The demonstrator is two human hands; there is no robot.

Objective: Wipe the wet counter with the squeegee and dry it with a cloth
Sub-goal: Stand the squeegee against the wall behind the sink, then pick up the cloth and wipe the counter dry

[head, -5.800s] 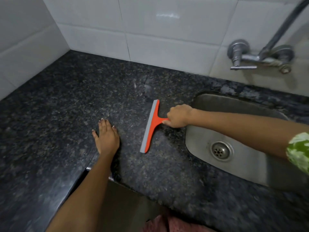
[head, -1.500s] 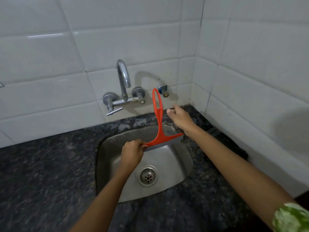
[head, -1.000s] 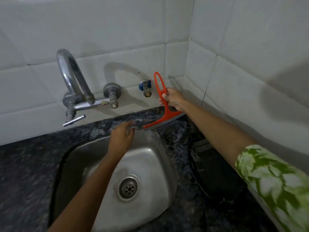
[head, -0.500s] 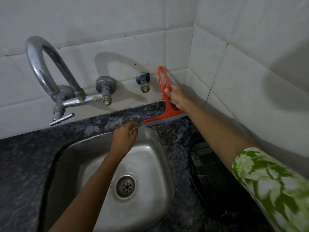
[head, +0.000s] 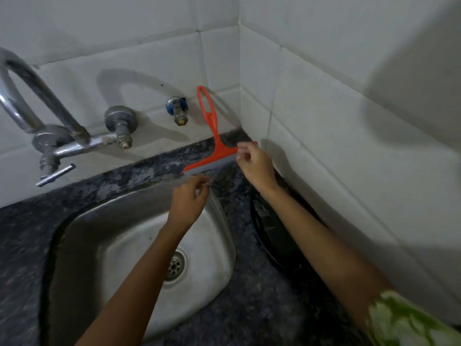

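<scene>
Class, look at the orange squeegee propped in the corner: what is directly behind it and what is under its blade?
Behind the squeegee is the white tiled wall, which its handle leans toward. Under its blade is the dark granite counter behind the sink. The right hand covers the blade's right end.

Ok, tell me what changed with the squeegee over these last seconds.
The squeegee went from the counter left of the sink, carried in both hands, to the back corner, where it now stands against the wall. The right hand let go of the handle; the left hand released the blade end. No cloth yet.
</scene>
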